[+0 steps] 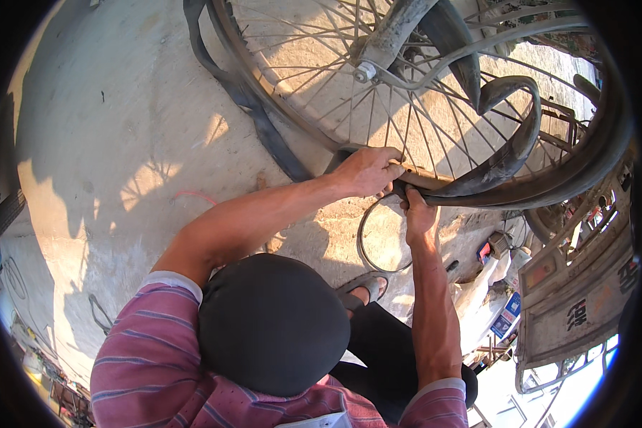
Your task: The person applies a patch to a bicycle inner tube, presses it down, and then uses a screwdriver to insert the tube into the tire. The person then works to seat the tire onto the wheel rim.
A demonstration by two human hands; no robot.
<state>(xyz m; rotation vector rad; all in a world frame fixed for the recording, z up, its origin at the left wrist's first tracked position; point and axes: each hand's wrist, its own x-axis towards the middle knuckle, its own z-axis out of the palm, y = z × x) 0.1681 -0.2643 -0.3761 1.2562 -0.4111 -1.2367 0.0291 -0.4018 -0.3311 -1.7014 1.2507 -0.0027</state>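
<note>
A spoked wheel (385,107) stands before me, its hub on a grey fork leg (396,39). At its lowest part, my left hand (367,171) is closed with bent fingers over the brown rim (428,178). Just right of it, my right hand (419,210) grips the black tyre (549,192) from below, thumb upward against the rubber. That tyre bulges off the rim on the right. A slack black inner tube (524,135) twists beside the spokes there. On the left, a flat black rubber strip (264,132) hangs outside the rim. Exactly what lies under my left fingers is hidden.
A thin dark ring (362,239) lies on the concrete floor (121,128) below the hands, near a sandalled foot (369,289). At right stand a worn metal panel (571,307) and a blue box (506,314) among clutter. A dark rounded cap (274,324) covers the lower middle.
</note>
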